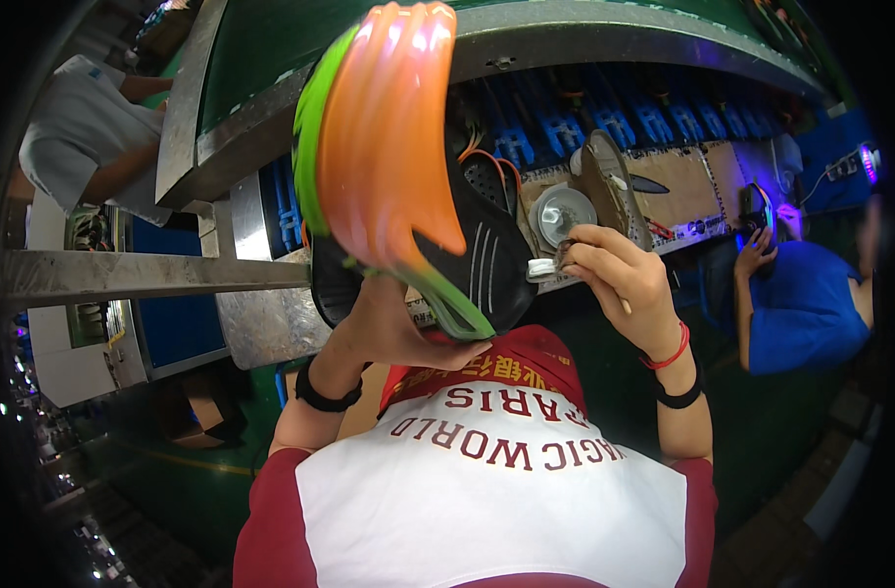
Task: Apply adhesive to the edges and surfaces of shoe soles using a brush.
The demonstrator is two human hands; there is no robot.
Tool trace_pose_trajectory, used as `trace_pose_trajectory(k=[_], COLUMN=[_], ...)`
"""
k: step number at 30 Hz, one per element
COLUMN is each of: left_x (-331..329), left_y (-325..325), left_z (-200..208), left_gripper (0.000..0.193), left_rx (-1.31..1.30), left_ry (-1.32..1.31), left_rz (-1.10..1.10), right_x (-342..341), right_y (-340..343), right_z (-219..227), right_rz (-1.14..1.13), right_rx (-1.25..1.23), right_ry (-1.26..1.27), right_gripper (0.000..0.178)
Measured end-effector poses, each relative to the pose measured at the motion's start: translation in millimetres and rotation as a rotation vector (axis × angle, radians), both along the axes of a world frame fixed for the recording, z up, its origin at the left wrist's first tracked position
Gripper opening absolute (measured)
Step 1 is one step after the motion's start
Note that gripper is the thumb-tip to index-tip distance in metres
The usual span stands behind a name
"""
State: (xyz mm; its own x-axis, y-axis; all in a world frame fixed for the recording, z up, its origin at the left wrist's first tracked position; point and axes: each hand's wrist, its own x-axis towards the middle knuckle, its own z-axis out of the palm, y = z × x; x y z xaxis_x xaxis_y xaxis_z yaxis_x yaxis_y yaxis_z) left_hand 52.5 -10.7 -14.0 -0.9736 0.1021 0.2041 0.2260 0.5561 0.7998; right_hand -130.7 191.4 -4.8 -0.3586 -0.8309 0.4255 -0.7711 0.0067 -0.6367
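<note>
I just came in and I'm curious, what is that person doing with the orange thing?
A person's left hand holds up a shoe with an orange and green sole, sole side toward the camera. The right hand pinches a small white piece beside the shoe. Behind is a green conveyor with a metal edge, and another person in a blue shirt works to the right.

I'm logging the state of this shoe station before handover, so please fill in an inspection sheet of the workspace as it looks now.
Surface: metal-edged green conveyor bench, bare part visible.
Job's things: black shoe with orange and green sole, held up sole-outward; small white piece at the right fingers.
Clutter: round metal disc and a tan insole-shaped piece behind the right hand.
Grippers: left hand grips the shoe from below; right hand pinches the white piece.
Cables: orange wires behind the shoe.
Surroundings: blue clips in a row; person in blue right, another in grey left.
</note>
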Motion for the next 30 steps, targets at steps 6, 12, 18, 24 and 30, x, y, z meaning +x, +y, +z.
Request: trace_pose_trajectory(k=[6,12,18,24,30], left_x=[-20,-22,-23,-23,-25], left_y=[-1,0,2,2,2], left_z=[6,6,3,3,2], left_gripper=[0.119,0.126,0.124,0.123,0.123], left_rx=[0.374,0.482,0.504,0.508,0.492], left_ry=[0.209,0.171,0.17,0.159,0.162], left_rz=[0.105,0.125,0.132,0.14,0.142], right_x=[5,4,3,2,1], right_y=[-3,-6,-13,-17,-21], right_z=[2,0,-3,-1,0], right_rz=[-0.027,-0.034,-0.07,-0.083,-0.101], right_rx=[-0.037,-0.101,-0.157,-0.178,-0.205], right_ry=[0.17,0.214,0.227,0.221,0.227], right_gripper=[0.012,0.015,0.017,0.017,0.018])
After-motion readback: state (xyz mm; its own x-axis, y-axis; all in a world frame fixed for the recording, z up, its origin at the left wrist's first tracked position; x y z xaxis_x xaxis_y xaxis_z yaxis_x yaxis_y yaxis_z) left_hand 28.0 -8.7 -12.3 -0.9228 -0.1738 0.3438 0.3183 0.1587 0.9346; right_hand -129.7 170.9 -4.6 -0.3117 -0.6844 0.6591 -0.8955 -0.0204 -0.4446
